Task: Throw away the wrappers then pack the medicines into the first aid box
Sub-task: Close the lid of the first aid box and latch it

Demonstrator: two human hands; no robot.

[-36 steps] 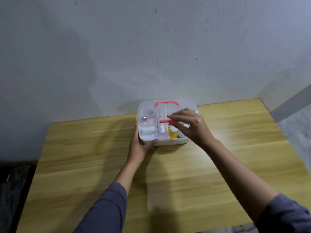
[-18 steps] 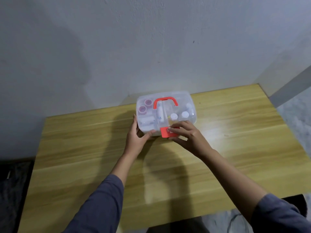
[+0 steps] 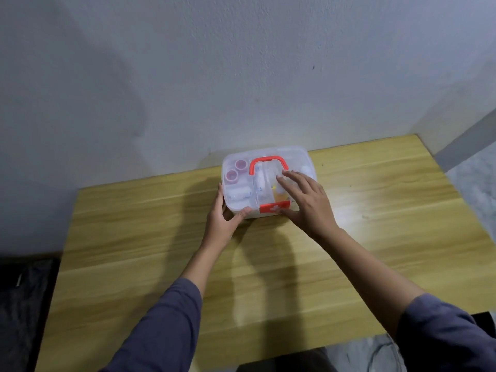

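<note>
Clear plastic with red trim, the first aid box [image 3: 292, 159] sits at the back of a pale wooden counter [image 3: 134, 237], close to a grey-white wall [image 3: 241, 63]. Its lid is down, the red handle [image 3: 268, 163] lying flat on top and the red latch [image 3: 274, 207] with a white cross at the front edge. The left hand [image 3: 222, 221] cups the box's near left corner, thumb on the front edge and fingers along the side, so this grip is closed on the box. The right hand [image 3: 308, 202] lies flat and released on the lid's right half, fingers spread, grasping nothing. Through the lid show two pink-capped jars [image 3: 236, 169] at back left, white packets [image 3: 239, 196] in front of them, and something yellow [image 3: 279, 196] near the middle. Dark blue sleeves [image 3: 161, 331] cover both forearms.
</note>
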